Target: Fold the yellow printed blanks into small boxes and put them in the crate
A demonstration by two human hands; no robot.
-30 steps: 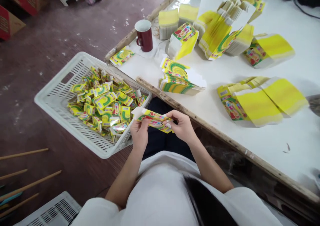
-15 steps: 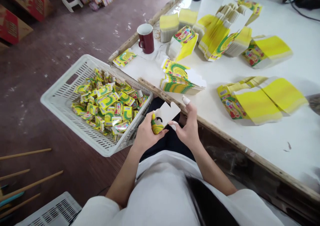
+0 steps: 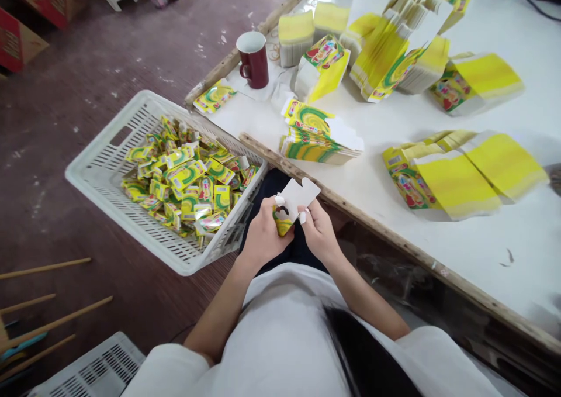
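Observation:
Between my hands, above my lap, is a small yellow and green cardboard box (image 3: 295, 197) with its white inner flaps standing out. My left hand (image 3: 266, 230) wraps round its left side, thumb near the top of the opening. My right hand (image 3: 319, 227) pinches the right edge of the box between thumb and fingers. To the left, a white plastic basket (image 3: 109, 189) holds a heap of folded yellow boxes (image 3: 188, 178). On the table edge in front lies a fanned stack of flat cartons (image 3: 313, 137).
A dark red mug (image 3: 254, 61) stands near the table's left corner, beside a single flat carton (image 3: 214, 96). More carton stacks (image 3: 458, 178) cover the white table (image 3: 482, 262). Wooden sticks (image 3: 56, 324) and a second basket (image 3: 96, 370) are at lower left.
My right hand has closed in from raised, spread fingers to a pinch on the box edge. My left thumb has shifted up to the flaps. The view has moved slightly.

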